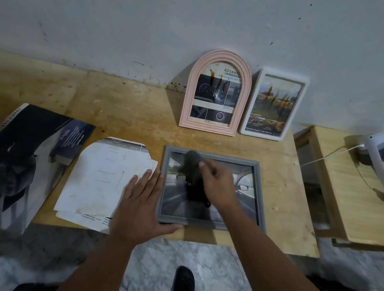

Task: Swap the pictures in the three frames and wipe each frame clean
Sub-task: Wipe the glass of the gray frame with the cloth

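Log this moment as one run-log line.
step: wiping grey frame | right hand: grips dark cloth on glass | left hand: flat, steadying frame edge | pink arched frame, white frame: stained, against wall

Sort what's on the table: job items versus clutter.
Job: grey frame, dark cloth in right hand, left hand, pink arched frame, white frame, loose prints.
Clutter: spiral-bound catalogue, white headset.

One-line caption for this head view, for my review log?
Left hand steadies the grey frame flat on the table while the right hand wipes its glass with a dark cloth.
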